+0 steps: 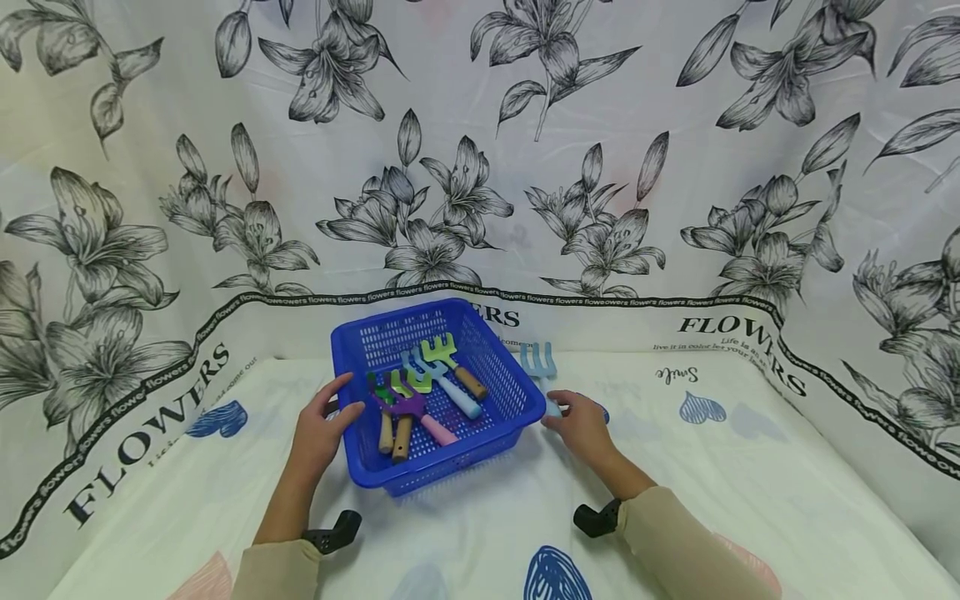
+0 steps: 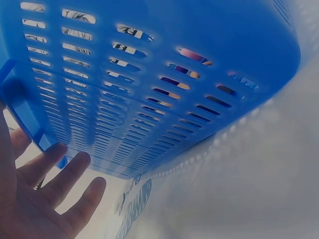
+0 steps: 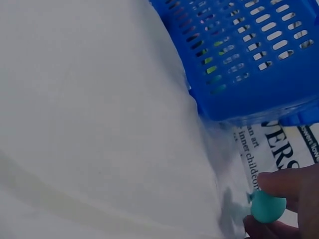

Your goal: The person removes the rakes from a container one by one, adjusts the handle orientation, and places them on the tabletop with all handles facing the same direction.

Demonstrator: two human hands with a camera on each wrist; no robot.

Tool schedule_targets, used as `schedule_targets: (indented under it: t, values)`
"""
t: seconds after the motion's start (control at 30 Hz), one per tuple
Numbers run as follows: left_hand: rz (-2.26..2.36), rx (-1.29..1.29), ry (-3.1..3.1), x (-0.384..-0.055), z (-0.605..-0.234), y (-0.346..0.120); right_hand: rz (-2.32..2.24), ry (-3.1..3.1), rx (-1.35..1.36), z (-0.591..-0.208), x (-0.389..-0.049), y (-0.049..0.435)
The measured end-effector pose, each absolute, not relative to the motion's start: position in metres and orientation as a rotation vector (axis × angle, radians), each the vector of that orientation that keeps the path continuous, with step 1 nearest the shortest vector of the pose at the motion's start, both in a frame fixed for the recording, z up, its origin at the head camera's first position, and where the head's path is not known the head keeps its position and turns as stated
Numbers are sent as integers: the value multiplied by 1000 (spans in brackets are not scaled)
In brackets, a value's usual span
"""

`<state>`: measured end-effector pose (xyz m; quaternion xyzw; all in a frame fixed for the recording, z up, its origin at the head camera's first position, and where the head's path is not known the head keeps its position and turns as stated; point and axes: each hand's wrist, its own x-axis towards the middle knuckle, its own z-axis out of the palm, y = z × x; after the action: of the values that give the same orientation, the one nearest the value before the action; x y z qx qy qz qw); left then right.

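Observation:
A blue plastic basket (image 1: 450,467) holds several small toy garden rakes, among them a purple rake (image 1: 408,406) with a pink handle, a light blue rake (image 1: 459,396) and a green rake (image 1: 469,382) with a brown handle. At the basket's left side is my left hand (image 1: 321,421), its fingers spread close to the rim; whether they touch it I cannot tell. My right hand (image 1: 583,425) pinches the handle of another light blue rake (image 1: 538,362) just right of the basket. That handle's rounded turquoise end (image 3: 269,206) shows between thumb and fingers in the right wrist view.
The basket stands on a white cloth (image 1: 465,542) printed with hearts. Behind it hangs a white curtain (image 1: 517,217) with black flower drawings and a lettered dark band. Both wrists carry black camera mounts (image 1: 597,518).

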<state>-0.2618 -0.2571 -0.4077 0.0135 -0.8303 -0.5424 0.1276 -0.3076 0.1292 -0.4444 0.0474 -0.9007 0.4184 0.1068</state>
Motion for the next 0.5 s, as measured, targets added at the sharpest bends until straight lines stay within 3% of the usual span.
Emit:
schedule_targets:
  t: [0.5]
  values:
    - [-1578, 36, -2403, -264, -411, -257, 1190, -2740, 128, -446, -311, 131]
